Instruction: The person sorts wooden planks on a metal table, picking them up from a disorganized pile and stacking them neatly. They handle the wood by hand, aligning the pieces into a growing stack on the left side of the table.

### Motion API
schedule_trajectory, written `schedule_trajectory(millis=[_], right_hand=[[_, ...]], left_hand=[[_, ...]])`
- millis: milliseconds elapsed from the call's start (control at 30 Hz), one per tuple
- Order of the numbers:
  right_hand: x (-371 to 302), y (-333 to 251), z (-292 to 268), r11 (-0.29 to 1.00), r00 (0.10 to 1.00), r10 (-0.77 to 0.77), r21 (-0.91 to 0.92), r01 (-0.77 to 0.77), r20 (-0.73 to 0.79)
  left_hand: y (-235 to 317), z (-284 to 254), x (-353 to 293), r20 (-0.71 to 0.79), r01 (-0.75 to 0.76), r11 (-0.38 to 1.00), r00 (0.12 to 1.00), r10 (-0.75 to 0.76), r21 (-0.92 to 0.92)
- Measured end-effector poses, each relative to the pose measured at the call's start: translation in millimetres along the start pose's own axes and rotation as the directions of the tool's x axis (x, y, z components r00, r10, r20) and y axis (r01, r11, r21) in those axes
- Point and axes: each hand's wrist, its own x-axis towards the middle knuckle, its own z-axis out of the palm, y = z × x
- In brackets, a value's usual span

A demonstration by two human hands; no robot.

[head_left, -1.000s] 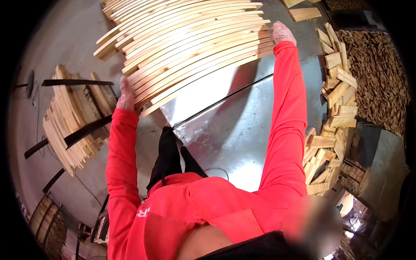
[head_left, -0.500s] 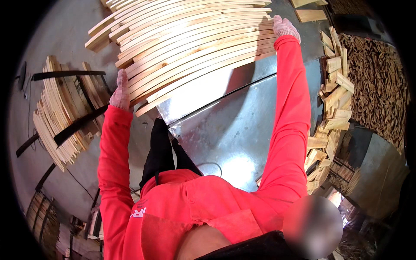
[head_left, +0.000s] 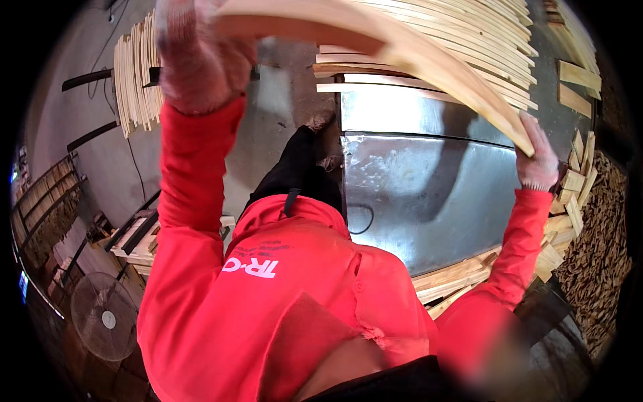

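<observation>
A long pale wooden plank (head_left: 429, 50) is lifted up close in front of me, slanting from upper left down to the right. It looks curved in this view, and I cannot tell whether a second piece lies against it at the left. My left hand (head_left: 201, 63), in a pinkish knit glove and smeared by motion, is closed round its left end. My right hand (head_left: 538, 154), gloved the same way, grips the far right end. Beyond the plank, many long thin wooden strips (head_left: 462, 20) lie side by side on the metal table (head_left: 415, 187).
Two short wood pieces (head_left: 576, 87) lie at the table's far right. Stacked offcuts (head_left: 569, 194) line its right edge. Another strip stack (head_left: 137, 74) rests on dark bars (head_left: 87, 80) to the left. A round fan (head_left: 107, 318) stands at lower left.
Both hands were at the two ends of the strips on the table. Now they hold a plank raised off it, closer to me. My view has turned leftward.
</observation>
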Motion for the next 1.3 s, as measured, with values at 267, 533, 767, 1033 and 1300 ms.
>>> schedule_trajectory(millis=[267,533,767,1033,1300], right_hand=[[-160.4,-81.2,106.3,-0.015,0.442,0.876,0.927,-0.375,0.193],[-104.3,-184.8,216.7,0.236,0.492,0.869,0.842,-0.485,0.04],[12.8,-209.2,219.7,0.037,0.521,0.823,0.895,-0.444,0.225],[-53.2,-221.6,209.6,-0.339,0.448,0.857,0.933,0.119,0.254],[-200.1,-265.8,224.5,0.065,0.552,0.791,0.861,-0.505,0.264]], left_hand=[[-152.2,59.8,-84.2,-0.018,0.728,0.457,0.522,-0.852,-0.512],[-209.0,-15.6,-84.1,-0.26,0.622,0.73,0.782,-0.566,0.281],[82.1,-79.9,-128.5,-0.668,0.218,0.826,0.5,-0.552,-0.519],[90.2,15.8,-166.1,-0.484,-0.035,0.882,0.846,-0.225,-0.471],[-94.1,151.2,-284.8,-0.027,0.494,0.764,0.846,-0.533,0.415]])
